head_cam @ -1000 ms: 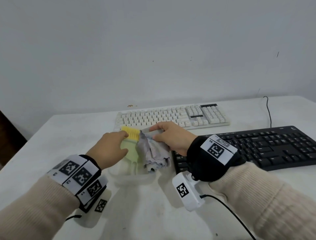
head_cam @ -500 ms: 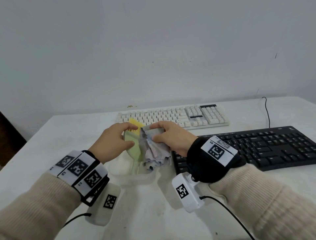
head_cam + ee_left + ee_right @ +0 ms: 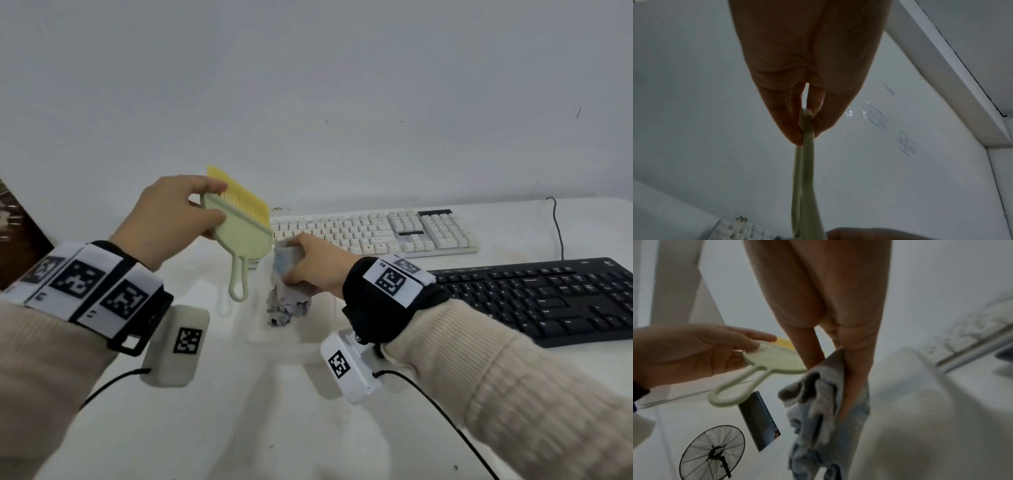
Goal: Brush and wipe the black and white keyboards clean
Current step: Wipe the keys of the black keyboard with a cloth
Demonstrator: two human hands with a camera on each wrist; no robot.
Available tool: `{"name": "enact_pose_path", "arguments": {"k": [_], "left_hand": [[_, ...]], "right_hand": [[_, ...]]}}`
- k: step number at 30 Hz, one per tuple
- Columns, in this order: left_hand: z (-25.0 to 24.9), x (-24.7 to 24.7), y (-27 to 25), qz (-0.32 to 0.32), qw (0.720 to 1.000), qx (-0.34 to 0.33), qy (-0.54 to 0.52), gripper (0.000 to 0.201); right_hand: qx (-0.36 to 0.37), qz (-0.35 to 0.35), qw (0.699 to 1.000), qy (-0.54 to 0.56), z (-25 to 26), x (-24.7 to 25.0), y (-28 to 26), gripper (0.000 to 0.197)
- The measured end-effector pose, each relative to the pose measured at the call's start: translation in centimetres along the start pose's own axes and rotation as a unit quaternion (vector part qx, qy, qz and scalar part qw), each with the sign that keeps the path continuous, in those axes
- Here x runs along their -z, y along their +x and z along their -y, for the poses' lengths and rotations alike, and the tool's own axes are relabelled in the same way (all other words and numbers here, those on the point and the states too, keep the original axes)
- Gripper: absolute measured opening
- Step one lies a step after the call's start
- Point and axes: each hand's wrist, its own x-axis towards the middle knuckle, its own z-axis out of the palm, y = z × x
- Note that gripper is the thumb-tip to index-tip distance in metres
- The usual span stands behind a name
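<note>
My left hand (image 3: 171,216) pinches a pale green brush (image 3: 239,233) with yellow bristles, lifted above the table with its loop handle hanging down; the left wrist view sees the brush (image 3: 804,162) edge-on between thumb and fingers. My right hand (image 3: 315,267) grips a crumpled grey-blue cloth (image 3: 287,301), which hangs over a white tray (image 3: 260,339). In the right wrist view the cloth (image 3: 818,410) droops from my fingers beside the brush (image 3: 772,360). The white keyboard (image 3: 376,229) lies at the back, the black keyboard (image 3: 548,298) to the right.
A black cable (image 3: 556,226) runs from the black keyboard toward the table's far edge. Wrist camera cables trail across the near white tabletop (image 3: 239,428). A standing fan (image 3: 713,452) shows in the right wrist view. The wall is close behind the table.
My left hand has lifted the brush out of the tray, up and to the left. My right hand has raised the cloth slightly and stays over the tray.
</note>
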Motion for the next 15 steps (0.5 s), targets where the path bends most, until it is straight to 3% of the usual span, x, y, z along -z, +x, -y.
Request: {"name": "enact_pose_path", "arguments": {"k": [2,4,8,10,12,15], "left_hand": [[0.2,-0.1,-0.2,0.001,1.0,-0.008,-0.01,0.039],[0.5,-0.5,-0.5,0.01,1.0,-0.006,-0.01,0.039],[1.0,-1.3,-0.8,0.033,0.999,0.01,-0.018,0.038],[1.0,-1.6,-0.8,0.043,0.999,0.014,-0.021,0.038],[0.9,-2.1,-0.8,0.051,0.998,0.016,-0.02,0.038],[0.8,-2.6,-0.7,0.062,0.998,0.022,-0.016,0.039]], "right_hand": [[-0.02,0.016,1.0,-0.006,-0.4,-0.8,0.3,0.058],[-0.028,0.025,0.993,-0.11,-0.6,-1.3,0.3,0.056],[-0.039,0.05,0.921,-0.386,-0.7,-1.5,-0.2,0.044],[-0.049,0.051,0.907,-0.415,-0.9,-1.5,-0.1,0.052],[-0.033,0.036,0.913,-0.404,-1.0,-1.4,0.0,0.057],[-0.022,0.029,0.905,-0.423,-1.1,-1.2,-0.4,0.052]]}}
